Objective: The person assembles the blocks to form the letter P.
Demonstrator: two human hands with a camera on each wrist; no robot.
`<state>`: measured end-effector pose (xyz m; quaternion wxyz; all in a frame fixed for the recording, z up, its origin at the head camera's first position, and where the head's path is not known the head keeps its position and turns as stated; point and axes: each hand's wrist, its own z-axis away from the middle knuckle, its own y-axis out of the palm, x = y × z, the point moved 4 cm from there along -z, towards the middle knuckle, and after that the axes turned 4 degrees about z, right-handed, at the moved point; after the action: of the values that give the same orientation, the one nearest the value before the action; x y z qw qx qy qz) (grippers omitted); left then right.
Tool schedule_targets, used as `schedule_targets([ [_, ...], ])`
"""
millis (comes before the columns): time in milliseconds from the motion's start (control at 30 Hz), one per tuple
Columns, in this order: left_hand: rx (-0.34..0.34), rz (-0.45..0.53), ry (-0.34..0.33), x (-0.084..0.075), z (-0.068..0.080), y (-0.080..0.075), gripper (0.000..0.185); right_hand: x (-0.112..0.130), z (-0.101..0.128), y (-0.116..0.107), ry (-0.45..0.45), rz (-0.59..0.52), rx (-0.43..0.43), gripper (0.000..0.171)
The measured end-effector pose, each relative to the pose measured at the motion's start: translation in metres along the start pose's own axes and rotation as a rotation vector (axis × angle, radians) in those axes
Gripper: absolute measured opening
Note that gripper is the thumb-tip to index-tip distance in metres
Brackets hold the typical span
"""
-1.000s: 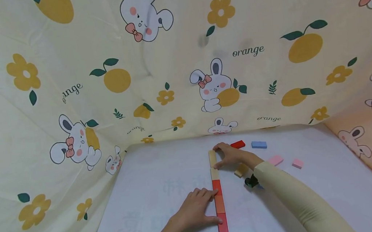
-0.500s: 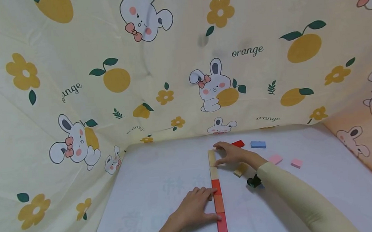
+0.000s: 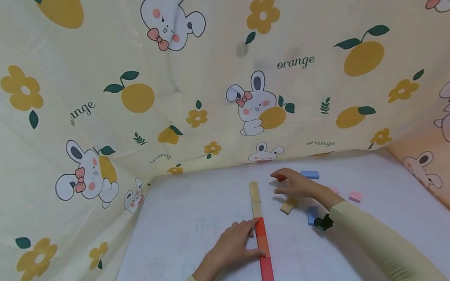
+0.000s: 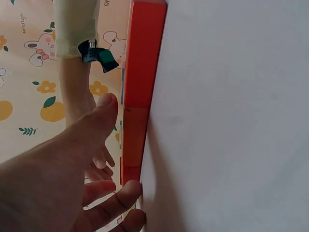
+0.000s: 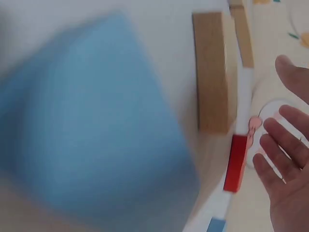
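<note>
A straight row of flat blocks (image 3: 261,232) lies on the white table (image 3: 184,232): two tan ones at the far end, then red, orange and red. My left hand (image 3: 239,245) rests flat against the row's left side, its fingertips on the red and orange blocks (image 4: 136,135). My right hand (image 3: 294,186) hovers open to the right of the row, holding nothing. It is nearest a loose red block (image 3: 280,178), which the right wrist view also shows as a red block (image 5: 235,162) beside the spread fingers (image 5: 282,166).
Loose blocks lie to the right: a tan one (image 3: 289,206), a blue one (image 3: 310,175) at the back, another blue one (image 3: 313,214) by my right wrist, and pink ones (image 3: 355,197). Printed fabric walls (image 3: 221,92) close in the table at back and sides.
My right hand has let go of the far tan block and moved right, away from the row, uncovering a blue block by the wrist. My left hand stays on the row.
</note>
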<state>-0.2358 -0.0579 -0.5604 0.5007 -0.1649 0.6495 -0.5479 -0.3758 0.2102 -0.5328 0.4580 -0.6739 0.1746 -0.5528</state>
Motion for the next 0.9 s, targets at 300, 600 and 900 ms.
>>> schedule_targets([
  [300, 0.02, -0.033, -0.013, -0.001, -0.005, -0.001, 0.1, -0.028, -0.006, -0.015, 0.075, 0.019, -0.068, 0.063],
  [600, 0.023, -0.081, 0.007, -0.005, -0.005, -0.002, 0.1, -0.049, -0.017, -0.017, 0.139, 0.036, -0.059, 0.065],
  [900, 0.02, -0.092, 0.001, -0.004, -0.006, -0.002, 0.099, -0.062, -0.024, -0.012, 0.23, 0.029, -0.02, 0.054],
])
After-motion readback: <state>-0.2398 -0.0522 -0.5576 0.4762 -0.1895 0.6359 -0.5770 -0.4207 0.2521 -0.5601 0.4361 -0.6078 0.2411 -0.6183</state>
